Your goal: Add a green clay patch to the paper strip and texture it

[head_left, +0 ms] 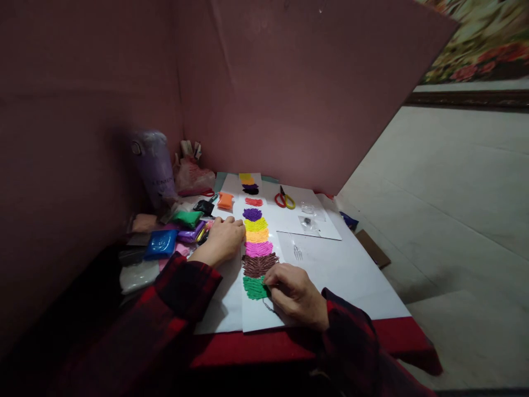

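Clay packets (173,234): a loose heap of soft, shiny packets at the far left of the table; blue, green, purple, black and orange ones show.
Left hand (223,240): lies palm down, fingers loosely curled, on the left edge of the paper strip, beside the yellow and orange patches; it grips nothing.
Paper strip (252,314): a long white sheet on the white table (355,275), its long axis running from the near edge away to the far wall, tilted slightly left at the far end.
Clay patches (257,237): a single column along the strip, rough and ridged, fan-shaped; from far to near yellow, dark purple, red, purple, yellow-green, orange, pink, brown, green.
Right hand (295,292): fingers pinched together at the right edge of the green patch (254,288), near end of the strip; whether it holds a tool cannot be told.
Fork (296,251): clear plastic, right of the strip, tines toward the person.
Scissors (285,199): red and yellow handles, farther right and back.
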Action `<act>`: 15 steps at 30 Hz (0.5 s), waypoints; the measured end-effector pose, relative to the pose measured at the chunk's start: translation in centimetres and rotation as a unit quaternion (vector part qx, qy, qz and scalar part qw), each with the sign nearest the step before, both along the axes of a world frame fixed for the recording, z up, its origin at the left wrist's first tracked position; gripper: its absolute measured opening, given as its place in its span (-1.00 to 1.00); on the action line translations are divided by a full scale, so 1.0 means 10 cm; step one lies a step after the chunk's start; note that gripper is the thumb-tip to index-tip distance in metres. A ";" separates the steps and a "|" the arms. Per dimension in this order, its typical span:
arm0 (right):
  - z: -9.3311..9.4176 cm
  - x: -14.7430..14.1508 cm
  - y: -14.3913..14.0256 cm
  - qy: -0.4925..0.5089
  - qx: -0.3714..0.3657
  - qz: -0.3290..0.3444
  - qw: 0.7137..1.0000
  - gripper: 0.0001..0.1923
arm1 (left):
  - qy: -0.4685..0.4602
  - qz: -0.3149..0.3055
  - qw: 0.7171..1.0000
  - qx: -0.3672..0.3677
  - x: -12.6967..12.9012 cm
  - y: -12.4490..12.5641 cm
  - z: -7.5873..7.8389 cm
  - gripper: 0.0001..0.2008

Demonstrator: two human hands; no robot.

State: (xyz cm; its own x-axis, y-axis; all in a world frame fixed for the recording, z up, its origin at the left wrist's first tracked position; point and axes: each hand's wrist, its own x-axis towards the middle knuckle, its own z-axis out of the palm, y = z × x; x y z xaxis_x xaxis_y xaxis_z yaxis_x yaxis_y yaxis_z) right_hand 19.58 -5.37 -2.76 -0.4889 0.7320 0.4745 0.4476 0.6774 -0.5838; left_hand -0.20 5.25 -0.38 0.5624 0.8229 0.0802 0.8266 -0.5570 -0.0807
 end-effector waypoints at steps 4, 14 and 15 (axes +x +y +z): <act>0.00 0.00 -0.03 0.000 0.001 0.002 1.000 -0.81 | 0.012 0.006 1.000 -0.001 0.00 0.00 0.00 -0.77; 0.00 0.00 -0.10 0.002 -0.004 0.000 1.000 -0.80 | -0.016 -0.002 1.000 0.006 0.00 -0.01 0.00 -0.81; 0.00 0.00 -0.10 0.002 -0.005 0.002 1.000 -0.80 | -0.017 -0.002 1.000 0.007 0.00 -0.01 0.00 -0.80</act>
